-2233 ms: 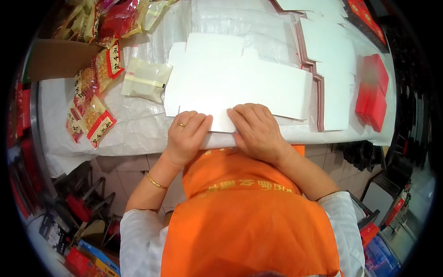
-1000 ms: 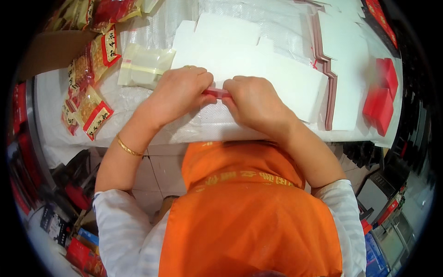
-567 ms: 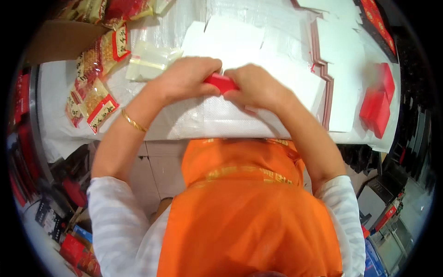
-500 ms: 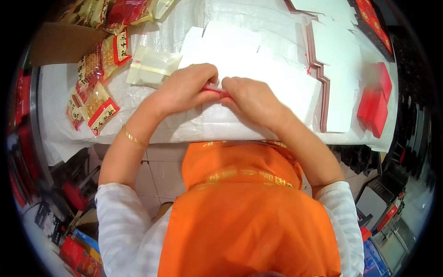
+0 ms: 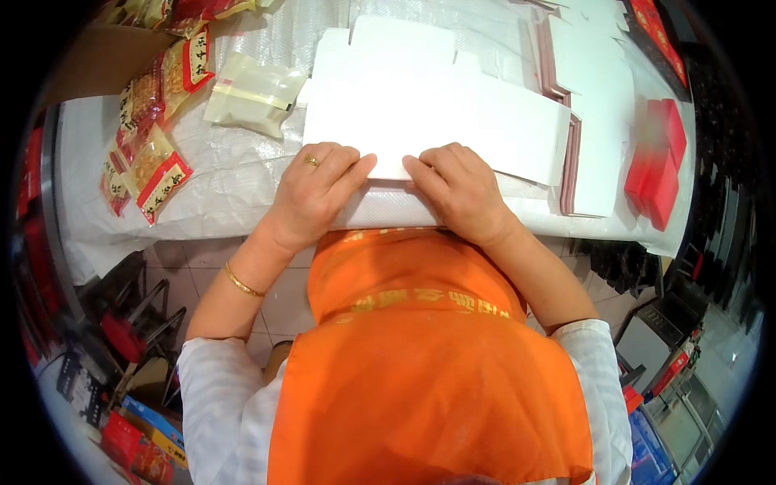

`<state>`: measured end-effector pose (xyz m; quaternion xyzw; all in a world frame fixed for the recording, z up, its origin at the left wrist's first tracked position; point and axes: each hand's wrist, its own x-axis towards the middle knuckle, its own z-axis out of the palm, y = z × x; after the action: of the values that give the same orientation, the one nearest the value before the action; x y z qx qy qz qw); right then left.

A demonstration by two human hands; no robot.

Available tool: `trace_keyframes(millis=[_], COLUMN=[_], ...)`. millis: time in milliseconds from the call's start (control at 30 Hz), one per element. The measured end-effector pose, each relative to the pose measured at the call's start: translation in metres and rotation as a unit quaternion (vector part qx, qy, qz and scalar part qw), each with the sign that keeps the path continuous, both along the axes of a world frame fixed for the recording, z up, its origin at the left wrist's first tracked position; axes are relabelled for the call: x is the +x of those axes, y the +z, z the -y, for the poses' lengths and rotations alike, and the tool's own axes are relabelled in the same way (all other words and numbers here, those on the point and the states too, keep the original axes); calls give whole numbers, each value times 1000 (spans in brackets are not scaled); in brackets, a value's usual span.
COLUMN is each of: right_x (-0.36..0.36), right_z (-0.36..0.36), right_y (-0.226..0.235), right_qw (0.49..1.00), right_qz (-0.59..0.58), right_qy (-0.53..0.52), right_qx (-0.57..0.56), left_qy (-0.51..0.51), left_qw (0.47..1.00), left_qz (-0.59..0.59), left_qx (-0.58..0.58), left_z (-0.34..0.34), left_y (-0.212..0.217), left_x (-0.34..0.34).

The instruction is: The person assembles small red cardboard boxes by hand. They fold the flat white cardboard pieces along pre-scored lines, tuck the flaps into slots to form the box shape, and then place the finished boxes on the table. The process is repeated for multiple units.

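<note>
Fingers of the left hand lie flat and close together, pressing the near edge of a flat white cardboard box blank; the right hand presses likewise just beside it. The blank lies on the white-covered table. A clear packet sits left; red boxes stand far right.

You're at a packing bench in a small workshop. Flat white box blanks, stacked red boxes and sealed snack packets crowd the covered table; an orange apron covers you.
</note>
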<state>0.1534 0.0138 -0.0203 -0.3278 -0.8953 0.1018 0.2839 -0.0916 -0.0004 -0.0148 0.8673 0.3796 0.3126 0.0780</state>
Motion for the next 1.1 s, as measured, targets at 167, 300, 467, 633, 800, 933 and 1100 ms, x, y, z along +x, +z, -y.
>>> trace_keyframes(millis=[167,300,467,633,800,933,1100], right_x=[-1,-3,-6,-10,-17,-24,-29], right_z=[-4,3,2,-17,-39,-39,-6], right_y=[5,8,15,34,39,38,25], right_qw=[1000,1000,987,910,875,877,953], right_qz=[-18,-16,-51,6,140,216,131], right_qy=[-9,-3,-26,-68,-43,-25,23], right_qx=[-12,-1,-149,-408,-462,-428,-273], left_qy=[-20,-44,-25,-9,18,-13,-13], left_qw=[1000,999,993,953,891,888,929], left_qz=[-9,9,27,51,44,-4,-22], left_qx=[-4,-5,-113,-300,-452,-459,-370], left_z=[-8,-9,-13,-20,-29,-42,-26], left_y=[3,7,13,18,20,20,14], left_x=[-4,-5,-3,-5,-3,-3,-5])
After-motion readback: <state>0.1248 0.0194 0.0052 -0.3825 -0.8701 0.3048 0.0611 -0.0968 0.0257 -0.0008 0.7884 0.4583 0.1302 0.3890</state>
